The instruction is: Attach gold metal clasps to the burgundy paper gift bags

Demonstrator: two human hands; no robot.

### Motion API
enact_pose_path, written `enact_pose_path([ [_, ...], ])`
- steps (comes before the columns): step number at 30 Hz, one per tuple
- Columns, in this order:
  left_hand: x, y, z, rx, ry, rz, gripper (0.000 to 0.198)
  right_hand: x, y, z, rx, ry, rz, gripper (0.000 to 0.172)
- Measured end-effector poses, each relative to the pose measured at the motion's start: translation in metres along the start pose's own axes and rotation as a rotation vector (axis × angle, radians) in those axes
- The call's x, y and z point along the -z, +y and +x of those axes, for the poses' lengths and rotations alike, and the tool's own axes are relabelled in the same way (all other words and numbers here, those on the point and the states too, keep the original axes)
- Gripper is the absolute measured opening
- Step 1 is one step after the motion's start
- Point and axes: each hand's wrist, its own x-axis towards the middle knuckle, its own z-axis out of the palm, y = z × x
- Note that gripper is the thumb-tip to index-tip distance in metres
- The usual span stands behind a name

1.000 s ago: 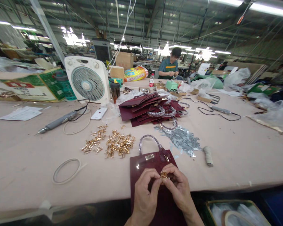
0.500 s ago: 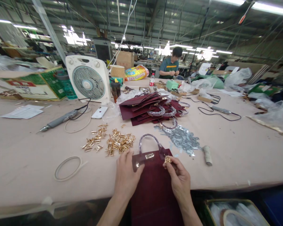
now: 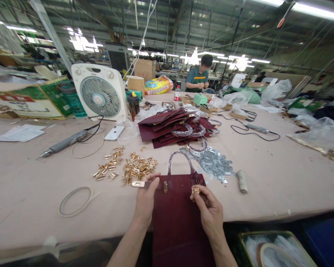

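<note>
A dark red handbag panel (image 3: 180,218) hangs over the table's front edge, with its plastic-wrapped handle (image 3: 180,154) standing up on the far side. My left hand (image 3: 145,203) pinches a dark red strap at the panel's left top; the strap's gold end plate (image 3: 138,184) sticks out to the left. Just right of those fingers a gold oval fitting (image 3: 165,187) sits on the panel. Between thumb and fingers my right hand (image 3: 211,211) holds a small gold metal clasp (image 3: 195,190), close to the panel's right top corner.
Gold fittings (image 3: 139,167) lie in loose piles beyond my left hand. Grey metal plates (image 3: 214,163) spread behind the right one. A bag stack (image 3: 167,128), fan (image 3: 100,94), electric screwdriver (image 3: 64,144), tape roll (image 3: 75,201) and phone (image 3: 114,133) surround them. A co-worker (image 3: 197,78) sits opposite.
My left hand has swung the strap with its gold plate from across the panel's top out to the left, uncovering the oval fitting. The right hand keeps the clasp, nearly in place.
</note>
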Motion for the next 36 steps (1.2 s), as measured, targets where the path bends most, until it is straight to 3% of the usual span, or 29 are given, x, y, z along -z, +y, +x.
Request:
enact_pose_path([
  [4,-0.007,0.005,-0.012,0.504,-0.376,-0.442,0.043,0.001,-0.003,0.000,0.028,-0.036,-0.013,0.023],
  [7,-0.007,0.003,-0.012,0.676,-0.550,-0.613,0.051,0.000,-0.004,-0.003,0.043,-0.052,-0.038,0.021],
  [13,-0.002,-0.001,-0.006,0.719,-0.529,-0.682,0.052,-0.003,-0.003,-0.008,0.153,0.118,-0.140,0.022],
  [19,0.000,-0.004,-0.006,0.719,-0.505,-0.717,0.047,0.003,-0.006,0.004,0.302,0.015,-0.365,0.018],
  [23,0.001,-0.006,-0.005,0.708,-0.524,-0.716,0.045,0.005,-0.007,0.009,0.247,-0.045,-0.339,0.021],
  [36,0.006,-0.020,-0.002,0.706,-0.534,-0.670,0.047,0.006,-0.005,0.016,-0.041,-0.020,-0.148,0.032],
])
